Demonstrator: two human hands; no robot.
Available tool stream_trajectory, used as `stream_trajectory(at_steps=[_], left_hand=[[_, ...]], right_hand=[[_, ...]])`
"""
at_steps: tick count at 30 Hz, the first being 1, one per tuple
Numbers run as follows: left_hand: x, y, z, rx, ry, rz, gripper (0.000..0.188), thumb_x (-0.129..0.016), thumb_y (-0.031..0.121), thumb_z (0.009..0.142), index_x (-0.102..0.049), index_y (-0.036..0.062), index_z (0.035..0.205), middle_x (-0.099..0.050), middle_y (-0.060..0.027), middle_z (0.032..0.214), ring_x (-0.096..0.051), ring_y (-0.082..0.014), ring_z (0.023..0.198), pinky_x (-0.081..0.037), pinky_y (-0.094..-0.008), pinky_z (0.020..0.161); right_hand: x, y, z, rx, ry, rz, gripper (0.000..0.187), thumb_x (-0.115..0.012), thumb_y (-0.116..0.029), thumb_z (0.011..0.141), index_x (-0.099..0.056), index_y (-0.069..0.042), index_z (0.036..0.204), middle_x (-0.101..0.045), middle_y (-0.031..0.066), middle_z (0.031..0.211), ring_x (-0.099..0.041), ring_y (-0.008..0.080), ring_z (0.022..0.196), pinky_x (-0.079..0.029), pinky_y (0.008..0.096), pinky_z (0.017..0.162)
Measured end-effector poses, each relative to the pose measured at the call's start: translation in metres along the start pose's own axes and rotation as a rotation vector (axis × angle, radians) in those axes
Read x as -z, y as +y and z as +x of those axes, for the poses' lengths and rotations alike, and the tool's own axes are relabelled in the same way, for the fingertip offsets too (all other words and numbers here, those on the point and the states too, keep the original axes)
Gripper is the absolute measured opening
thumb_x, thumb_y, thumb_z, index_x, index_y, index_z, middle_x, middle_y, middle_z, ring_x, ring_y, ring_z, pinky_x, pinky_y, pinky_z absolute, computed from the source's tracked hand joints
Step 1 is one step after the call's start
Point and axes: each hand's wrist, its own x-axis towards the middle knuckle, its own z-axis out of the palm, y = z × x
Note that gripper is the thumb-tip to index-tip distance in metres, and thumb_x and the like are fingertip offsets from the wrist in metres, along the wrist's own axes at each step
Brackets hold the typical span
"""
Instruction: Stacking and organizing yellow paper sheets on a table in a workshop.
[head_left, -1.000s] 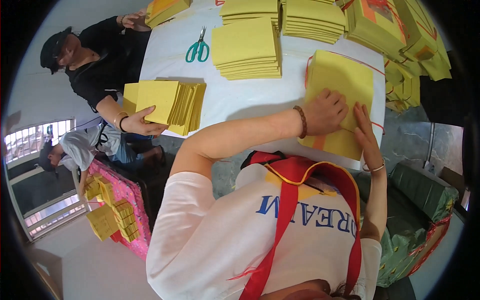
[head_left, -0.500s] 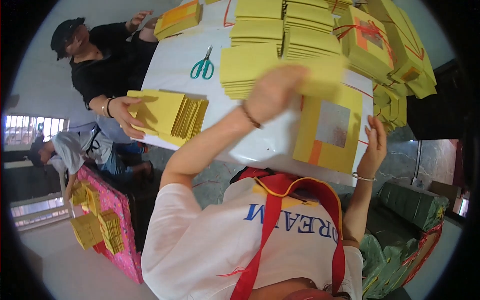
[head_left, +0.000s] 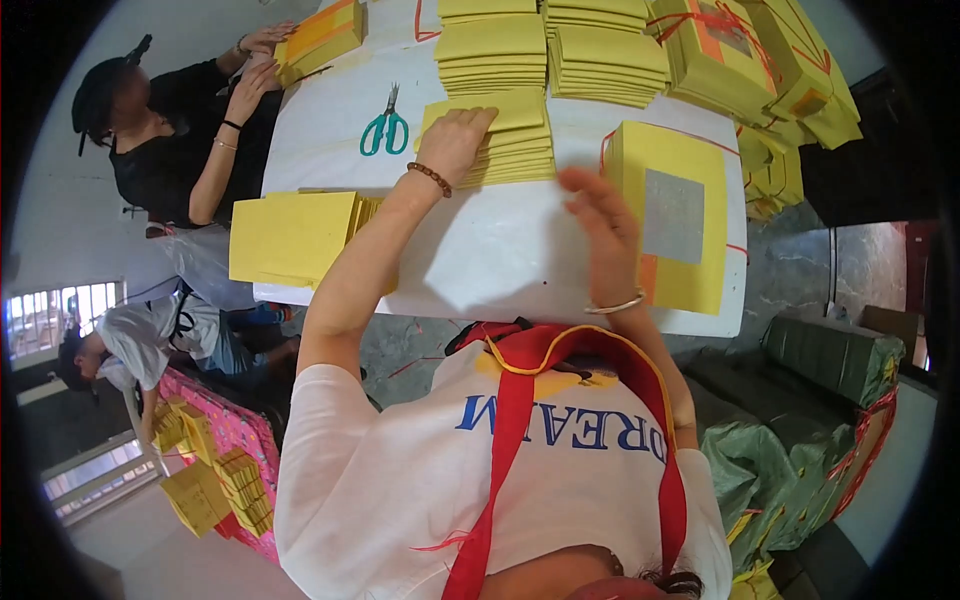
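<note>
My left hand, with a brown beaded bracelet at its wrist, closes on the top yellow paper bundle of a fanned stack. The stack's lower bundles lie beneath it on the table. Held over the white table, my right hand is slightly blurred, its fingers apart and nothing in it. Beside it to the right lies a thick yellow paper block with a silvery-grey square and an orange strip on top.
Green-handled scissors lie left of the stack on the white table. Another yellow stack sits at the left edge. More stacks and red-tied bundles fill the far side. A co-worker's hands touch a block.
My left hand has moved left from near the block to the stack. My right hand has come left off the block's right side. The co-worker's hand has left the left-edge stack.
</note>
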Motion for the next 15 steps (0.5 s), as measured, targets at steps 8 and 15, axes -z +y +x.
stream_trajectory(at_steps=[8, 15], left_hand=[[-0.023, -0.018, -0.005, -0.125, -0.041, -0.050, 0.035, -0.056, 0.009, 0.081, -0.051, 0.0031, 0.115, -0.058, -0.0172, 0.107, -0.052, -0.0338, 0.098, -0.043, -0.0404, 0.085], [-0.017, -0.011, -0.004, -0.163, -0.016, -0.133, 0.052, -0.064, 0.028, 0.077, -0.050, -0.0001, 0.118, -0.057, -0.0196, 0.109, -0.049, -0.0353, 0.102, -0.041, -0.0389, 0.090]], right_hand=[[-0.024, 0.099, -0.018, -0.326, -0.036, 0.012, 0.035, -0.049, -0.006, 0.087, -0.051, -0.004, 0.122, -0.056, 0.0110, 0.114, -0.053, 0.0164, 0.101, -0.041, 0.0261, 0.088], [-0.020, 0.120, 0.007, -0.347, 0.114, -0.070, 0.048, -0.050, -0.010, 0.083, -0.041, -0.006, 0.130, -0.057, 0.0119, 0.114, -0.055, 0.0190, 0.092, -0.044, 0.0279, 0.081]])
